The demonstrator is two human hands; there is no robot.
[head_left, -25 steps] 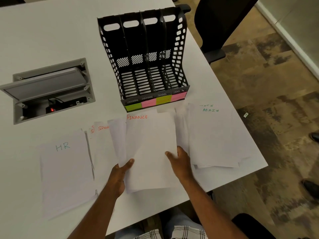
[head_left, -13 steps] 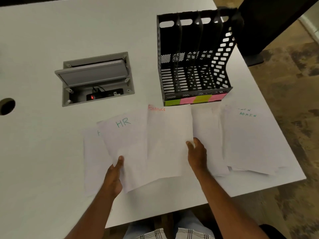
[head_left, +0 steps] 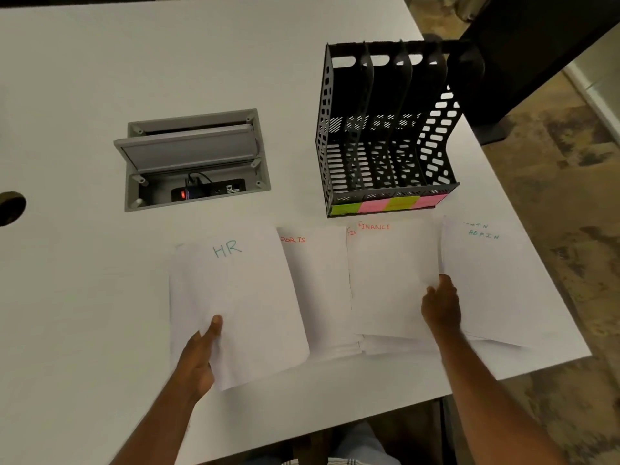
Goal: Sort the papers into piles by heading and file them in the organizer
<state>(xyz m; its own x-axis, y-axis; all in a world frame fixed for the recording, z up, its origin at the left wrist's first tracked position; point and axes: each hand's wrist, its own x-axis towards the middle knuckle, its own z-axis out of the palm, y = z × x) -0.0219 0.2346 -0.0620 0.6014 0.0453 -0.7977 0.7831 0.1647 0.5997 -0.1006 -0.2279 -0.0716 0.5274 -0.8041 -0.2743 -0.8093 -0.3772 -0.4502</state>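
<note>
Four flat white paper piles [head_left: 315, 290]; perforated black organizer [head_left: 385, 135].

The tabletop [head_left: 100, 78] is plain white. The organizer [head_left: 385, 129] is black, its walls and floor pierced in a pattern of slots and holes, and the strip along its front edge [head_left: 389, 205] runs green, pink, yellow-green, pink. The papers are white: the HR sheet [head_left: 235, 297] has teal lettering, the sports sheet [head_left: 315, 280] red-orange, the finance sheet [head_left: 389, 280] red-orange too, the admin sheet [head_left: 486, 280] green (its upper line is too faint to read). The cable box [head_left: 198, 159] is grey with a red light [head_left: 183, 195] inside. The floor [head_left: 570, 229] is mottled brown and tan.
</note>
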